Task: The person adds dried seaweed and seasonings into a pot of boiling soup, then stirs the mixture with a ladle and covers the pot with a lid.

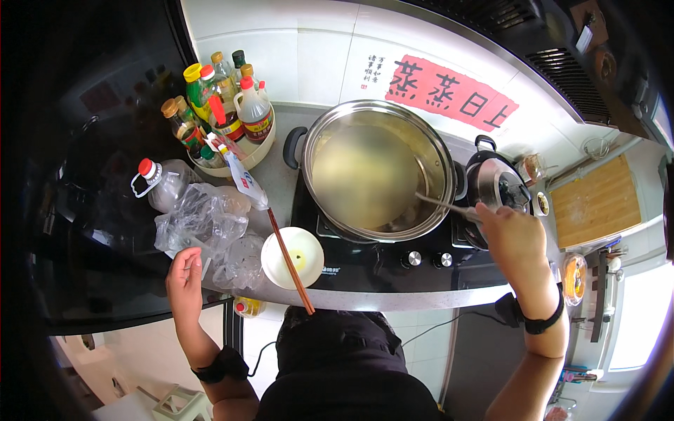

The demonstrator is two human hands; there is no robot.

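Note:
My right hand (pixel 515 239) grips the handle of a metal utensil (pixel 447 203) that reaches over the near right rim of a large two-handled steel pot (pixel 439 158). The utensil's far end is lost in the pot's blurred, yellowish contents. On the left, my left hand (pixel 185 276) hovers with loosely curled fingers beside crumpled clear plastic bags (pixel 202 223). A thin white strip (pixel 206 268) shows next to its fingers; whether they hold it is unclear. Between the bags and the stove, a white bowl (pixel 274 263) with a little yellow liquid carries wooden chopsticks (pixel 289 258) across its rim.
A tub (pixel 263 152) of several condiment bottles stands back left, with a white printed pouch (pixel 245 179) before it. A large plastic bottle (pixel 168 181) is farther left. Right of the pot sits a lidded pan (pixel 487 181) on the black cooktop (pixel 368 268). A wooden board (pixel 600 197) lies beyond.

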